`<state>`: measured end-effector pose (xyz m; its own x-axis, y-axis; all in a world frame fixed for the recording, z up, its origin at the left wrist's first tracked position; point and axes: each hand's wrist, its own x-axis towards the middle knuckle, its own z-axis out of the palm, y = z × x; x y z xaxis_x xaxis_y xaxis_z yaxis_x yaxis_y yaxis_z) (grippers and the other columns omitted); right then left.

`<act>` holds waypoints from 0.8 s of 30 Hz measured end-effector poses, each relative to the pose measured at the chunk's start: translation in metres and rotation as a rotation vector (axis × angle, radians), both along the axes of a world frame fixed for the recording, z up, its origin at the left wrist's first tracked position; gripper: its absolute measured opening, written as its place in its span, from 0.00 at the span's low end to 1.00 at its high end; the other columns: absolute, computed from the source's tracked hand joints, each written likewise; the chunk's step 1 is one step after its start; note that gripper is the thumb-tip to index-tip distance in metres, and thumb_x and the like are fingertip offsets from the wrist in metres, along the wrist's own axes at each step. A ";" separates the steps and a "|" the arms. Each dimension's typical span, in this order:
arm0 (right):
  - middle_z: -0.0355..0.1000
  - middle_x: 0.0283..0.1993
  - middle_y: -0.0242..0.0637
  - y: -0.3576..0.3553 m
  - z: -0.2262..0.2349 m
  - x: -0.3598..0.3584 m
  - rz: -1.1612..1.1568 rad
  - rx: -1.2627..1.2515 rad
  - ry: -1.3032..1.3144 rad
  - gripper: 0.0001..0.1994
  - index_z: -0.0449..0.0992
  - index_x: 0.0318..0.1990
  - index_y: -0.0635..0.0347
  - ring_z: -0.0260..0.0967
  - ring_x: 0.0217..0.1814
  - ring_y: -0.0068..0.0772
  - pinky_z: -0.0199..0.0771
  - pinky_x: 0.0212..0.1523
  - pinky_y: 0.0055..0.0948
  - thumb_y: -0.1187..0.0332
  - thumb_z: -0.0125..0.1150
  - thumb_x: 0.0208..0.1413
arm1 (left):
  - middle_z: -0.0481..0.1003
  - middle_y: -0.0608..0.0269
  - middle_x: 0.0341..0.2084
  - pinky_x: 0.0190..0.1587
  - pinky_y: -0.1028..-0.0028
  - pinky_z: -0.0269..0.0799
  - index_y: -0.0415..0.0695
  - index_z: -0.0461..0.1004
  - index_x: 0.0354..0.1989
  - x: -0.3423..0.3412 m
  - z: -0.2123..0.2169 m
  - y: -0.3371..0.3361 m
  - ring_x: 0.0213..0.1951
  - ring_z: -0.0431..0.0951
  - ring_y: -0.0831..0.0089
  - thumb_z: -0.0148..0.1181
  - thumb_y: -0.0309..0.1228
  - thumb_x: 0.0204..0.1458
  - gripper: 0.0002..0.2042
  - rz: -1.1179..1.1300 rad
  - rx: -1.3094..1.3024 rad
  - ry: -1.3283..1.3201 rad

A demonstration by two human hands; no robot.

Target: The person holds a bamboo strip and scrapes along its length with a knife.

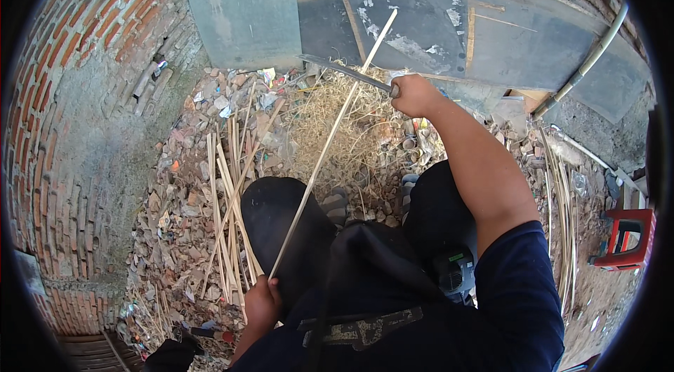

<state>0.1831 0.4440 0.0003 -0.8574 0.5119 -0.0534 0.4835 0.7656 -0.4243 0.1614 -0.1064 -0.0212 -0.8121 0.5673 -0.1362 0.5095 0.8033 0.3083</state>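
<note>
My left hand [261,302] is closed round the near end of a long, pale bamboo strip [309,189], beside my left knee. From there the strip slants up and away to the right, past my knee, toward the dark panels. My right hand [415,96] grips the handle of a long knife [333,65], its blade pointing left. The blade crosses the strip near its far part; whether it cuts into the wood I cannot tell. Under the crossing lies a heap of thin, curly shavings [330,136] on the ground.
More bamboo strips [226,210] lie to the left of my knee, and another bundle [564,224] on the right. A red plastic stool [632,238] stands far right. Grey panels [239,14] and a pole [586,63] are ahead; a brick wall [91,84] is left. Rubble covers the ground.
</note>
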 end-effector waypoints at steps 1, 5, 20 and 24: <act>0.79 0.38 0.49 -0.003 0.001 -0.001 0.004 0.003 0.001 0.13 0.80 0.40 0.58 0.78 0.45 0.52 0.77 0.47 0.48 0.65 0.64 0.46 | 0.74 0.40 0.18 0.26 0.45 0.68 0.40 0.68 0.32 0.000 0.001 0.002 0.23 0.76 0.37 0.52 0.36 0.65 0.12 0.004 0.003 0.001; 0.79 0.37 0.49 -0.047 0.017 -0.001 0.143 -0.006 -0.027 0.13 0.80 0.40 0.57 0.78 0.45 0.52 0.77 0.47 0.48 0.66 0.63 0.46 | 0.73 0.40 0.16 0.25 0.46 0.68 0.40 0.67 0.32 0.005 -0.005 0.003 0.23 0.76 0.37 0.52 0.36 0.64 0.12 0.027 0.006 -0.004; 0.79 0.37 0.49 -0.042 0.014 -0.011 0.145 -0.025 -0.039 0.13 0.80 0.40 0.57 0.78 0.44 0.54 0.78 0.46 0.48 0.67 0.63 0.45 | 0.74 0.41 0.18 0.25 0.47 0.69 0.40 0.70 0.35 0.005 -0.023 -0.003 0.23 0.77 0.38 0.55 0.36 0.62 0.11 0.024 0.053 0.122; 0.79 0.34 0.43 -0.082 0.039 -0.003 0.423 0.122 -0.077 0.11 0.80 0.39 0.53 0.79 0.41 0.51 0.79 0.45 0.47 0.66 0.64 0.45 | 0.75 0.41 0.19 0.25 0.47 0.70 0.39 0.71 0.35 0.007 -0.021 -0.002 0.23 0.77 0.39 0.56 0.35 0.62 0.10 0.044 0.010 0.097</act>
<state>0.1804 0.3621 0.0398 -0.9885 0.1238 -0.0866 0.1441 0.9450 -0.2935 0.1685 -0.1080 -0.0426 -0.8454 0.5317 -0.0504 0.5015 0.8228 0.2676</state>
